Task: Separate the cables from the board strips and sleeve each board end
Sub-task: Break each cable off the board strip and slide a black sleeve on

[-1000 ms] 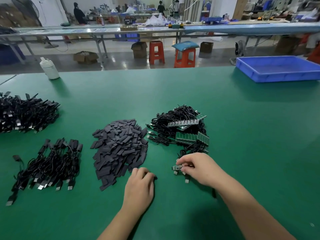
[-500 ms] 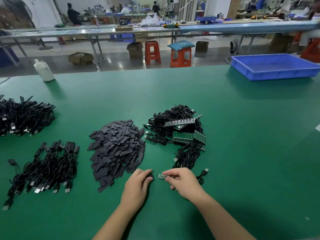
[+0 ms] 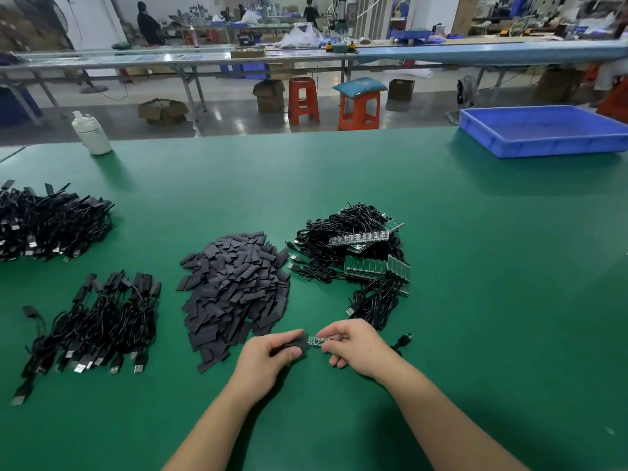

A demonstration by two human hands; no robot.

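My left hand (image 3: 268,358) pinches a flat black sleeve (image 3: 299,345) between thumb and fingers. My right hand (image 3: 353,345) pinches a small green board end (image 3: 317,340) whose tip meets the sleeve's mouth. The board's black cable runs behind my right hand to a USB plug (image 3: 404,340) on the table. A heap of black sleeves (image 3: 234,287) lies just beyond my left hand. A tangle of cables with green board strips (image 3: 363,266) lies beyond my right hand.
Two piles of sleeved black cables lie at the left, one near (image 3: 98,321) and one far (image 3: 47,222). A white bottle (image 3: 91,134) stands at the table's far left edge. A blue tray (image 3: 543,130) sits at the far right.
My right hand drew a single board out of the tangle toward me. My left hand picked up a sleeve, and the two hands came together so the board tip meets the sleeve.
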